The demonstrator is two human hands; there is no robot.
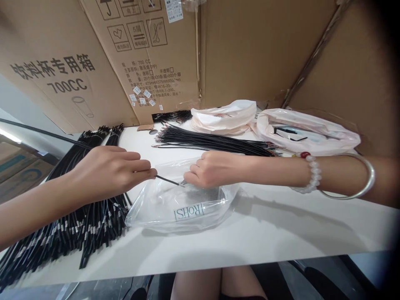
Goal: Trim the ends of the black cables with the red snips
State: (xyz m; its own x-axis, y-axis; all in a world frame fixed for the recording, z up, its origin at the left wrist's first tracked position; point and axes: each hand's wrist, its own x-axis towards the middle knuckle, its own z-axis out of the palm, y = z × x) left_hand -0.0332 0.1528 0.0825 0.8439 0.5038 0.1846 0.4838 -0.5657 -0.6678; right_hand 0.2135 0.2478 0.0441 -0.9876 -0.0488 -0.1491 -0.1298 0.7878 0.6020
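Observation:
My left hand [114, 171] is closed in a pinch on a thin black cable [167, 180], whose end sticks out past the fingertips to the right. A long black length, apparently the same cable, runs from behind this hand to the upper left. Right at the cable's end, my right hand [204, 170] is closed with its fingertips pressed together. What it pinches is too small to make out. Under both fingertips lies a clear plastic bag [187, 225] printed "RoHS". A bundle of black cables [206, 139] with reddish wire ends lies just behind the right hand.
A large pile of black cables with pale bands [71, 225] covers the left of the white table [281, 233]. Two whitish bags [225, 116] stand at the back, the right one holding small black pieces. Cardboard boxes [106, 75] wall off the rear.

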